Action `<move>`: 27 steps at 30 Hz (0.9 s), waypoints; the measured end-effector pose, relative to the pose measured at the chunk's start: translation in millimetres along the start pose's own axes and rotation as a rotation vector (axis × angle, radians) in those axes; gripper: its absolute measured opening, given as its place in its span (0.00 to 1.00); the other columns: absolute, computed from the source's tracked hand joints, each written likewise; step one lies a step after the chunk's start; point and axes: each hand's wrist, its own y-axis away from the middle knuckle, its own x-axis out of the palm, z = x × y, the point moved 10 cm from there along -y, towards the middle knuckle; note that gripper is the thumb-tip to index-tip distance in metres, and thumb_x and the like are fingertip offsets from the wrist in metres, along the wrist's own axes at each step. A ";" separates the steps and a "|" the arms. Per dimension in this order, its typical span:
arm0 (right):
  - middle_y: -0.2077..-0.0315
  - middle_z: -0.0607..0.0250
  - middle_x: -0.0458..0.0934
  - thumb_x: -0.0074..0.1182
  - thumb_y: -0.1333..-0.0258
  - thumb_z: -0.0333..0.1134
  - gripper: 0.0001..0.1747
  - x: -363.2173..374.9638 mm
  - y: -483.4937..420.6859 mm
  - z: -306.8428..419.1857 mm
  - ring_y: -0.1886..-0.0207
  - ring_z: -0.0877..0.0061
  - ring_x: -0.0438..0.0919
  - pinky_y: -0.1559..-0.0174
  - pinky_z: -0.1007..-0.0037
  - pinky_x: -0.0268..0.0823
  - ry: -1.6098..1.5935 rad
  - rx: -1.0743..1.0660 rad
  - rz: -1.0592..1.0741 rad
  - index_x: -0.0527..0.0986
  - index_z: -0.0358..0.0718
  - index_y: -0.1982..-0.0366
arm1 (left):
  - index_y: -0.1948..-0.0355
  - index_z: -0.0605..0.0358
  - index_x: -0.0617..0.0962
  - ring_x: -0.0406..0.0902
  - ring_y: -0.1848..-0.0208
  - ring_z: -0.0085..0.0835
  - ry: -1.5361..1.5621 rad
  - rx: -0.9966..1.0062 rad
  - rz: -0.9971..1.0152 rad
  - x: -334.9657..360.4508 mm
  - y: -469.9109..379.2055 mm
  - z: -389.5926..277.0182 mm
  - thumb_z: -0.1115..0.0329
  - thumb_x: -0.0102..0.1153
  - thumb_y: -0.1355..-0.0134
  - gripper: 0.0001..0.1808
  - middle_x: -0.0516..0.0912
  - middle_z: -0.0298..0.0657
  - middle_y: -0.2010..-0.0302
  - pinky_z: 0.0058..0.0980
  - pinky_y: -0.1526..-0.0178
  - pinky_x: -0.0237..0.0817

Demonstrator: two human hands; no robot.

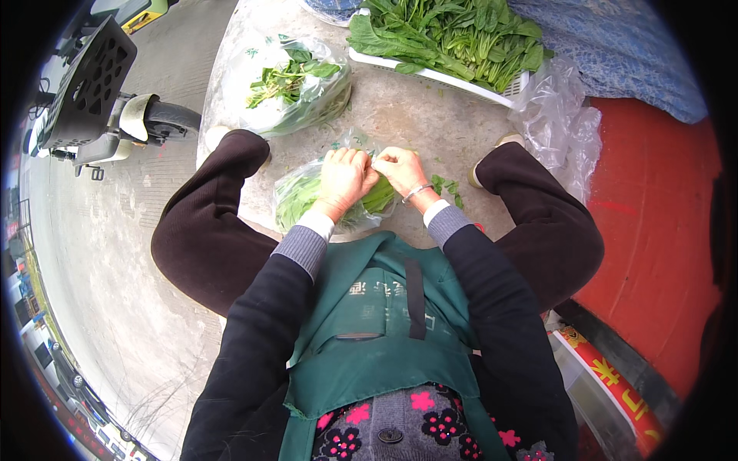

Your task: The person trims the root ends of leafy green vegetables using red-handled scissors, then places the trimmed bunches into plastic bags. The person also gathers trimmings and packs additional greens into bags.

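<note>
Between my feet lies a clear plastic bag filled with leafy greens, seen through the film. My left hand is closed on the gathered top of this bag. Close beside it, my right hand pinches the bag's neck with thumb and fingertips; the bit of plastic between the fingers is mostly hidden. A bracelet circles my right wrist. Beyond my hands, to the left, a second plastic bag stands with its mouth loose, leafy stems showing inside. Loose green leaves lie right of my right hand.
A white plastic basket heaped with leafy greens stands ahead. Right of it are crumpled clear plastic, a blue patterned cloth and a red surface. At left, a parked two-wheeler's wheel and black basket border the concrete.
</note>
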 end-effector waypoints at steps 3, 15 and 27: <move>0.77 0.65 0.82 0.62 0.53 0.36 0.10 -0.5 -0.9 -1.5 0.73 0.82 0.78 0.66 0.74 0.71 0.010 0.014 -0.032 0.82 0.36 0.73 | 0.74 0.54 0.76 0.75 0.67 0.38 0.009 0.024 -0.002 2.8 2.6 2.5 0.63 0.63 0.50 0.09 0.77 0.37 0.75 0.35 0.59 0.63; 0.71 0.64 0.85 0.63 0.53 0.34 0.11 13.4 -16.6 18.7 0.66 0.81 0.82 0.59 0.74 0.73 0.038 -0.068 0.216 0.84 0.37 0.67 | 0.72 0.55 0.75 0.75 0.65 0.40 0.053 0.062 -0.014 -0.6 8.6 8.5 0.68 0.62 0.51 0.08 0.77 0.40 0.73 0.38 0.57 0.64; 0.72 0.66 0.84 0.61 0.51 0.30 0.09 22.6 -16.8 12.2 0.69 0.81 0.79 0.63 0.75 0.72 -0.022 -0.032 0.277 0.82 0.34 0.67 | 0.68 0.56 0.75 0.75 0.63 0.41 0.106 0.030 -0.004 -1.2 9.6 8.7 0.68 0.63 0.49 0.10 0.77 0.41 0.71 0.38 0.57 0.67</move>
